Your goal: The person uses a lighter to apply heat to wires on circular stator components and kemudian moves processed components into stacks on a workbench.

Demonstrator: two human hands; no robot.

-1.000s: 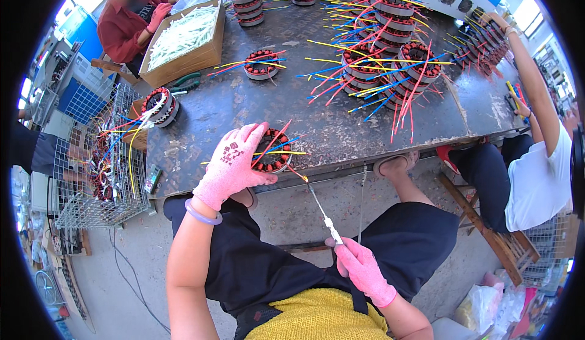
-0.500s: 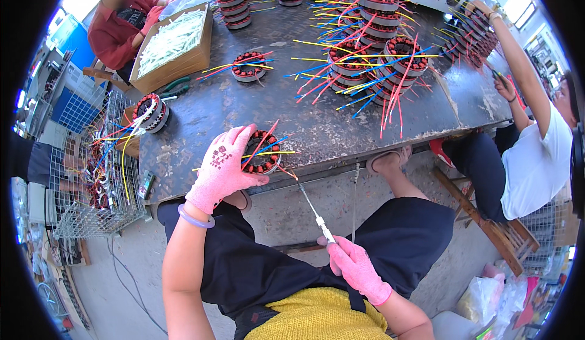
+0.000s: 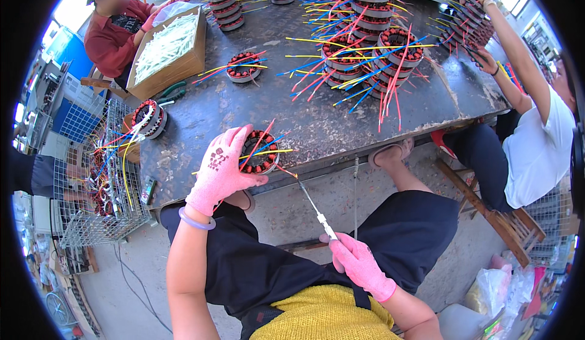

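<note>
My left hand, in a pink glove, is closed around the edge of a motor stator at the table's front edge. This ring has dark red windings, with red, blue and yellow leads sticking out across it. My right hand, also pink-gloved, grips the handle of a thin metal rod tool with a white collar. The rod's tip meets the end of a short coppery wire coming off the stator; how they join is too small to tell. Part of the stator is hidden behind my left fingers.
Another stator lies farther back; one with white sleeves stands left. Stacked stators with splayed leads fill the back right. A carton of white tubes sits near a co-worker. Another person works at right. A wire basket stands left.
The view has shifted slightly. My hands keep their hold on the stator and the rod tool. At right, the co-worker's lower hand has moved up and left toward the stators.
</note>
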